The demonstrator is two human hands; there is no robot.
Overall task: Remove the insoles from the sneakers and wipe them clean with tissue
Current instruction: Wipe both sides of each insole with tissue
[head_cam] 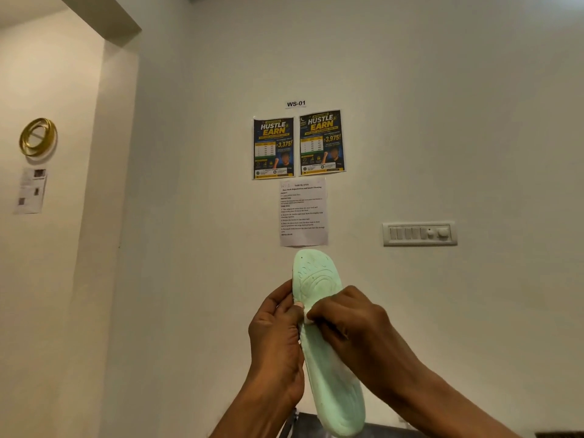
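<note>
While left hand (pixel 275 341) grips insole (pixel 316 275), right hand (pixel 355 325) pinches tissue (pixel 305 315).

Bare left forearm (pixel 252 409), bare right forearm (pixel 436 396)

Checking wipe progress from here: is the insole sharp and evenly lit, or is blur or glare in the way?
Head view: green insole lit softly and evenly, no glare, embossed pattern readable at its top; its lower end and the right hand are slightly soft; wide-angle lens slants the left wall corner.
</note>
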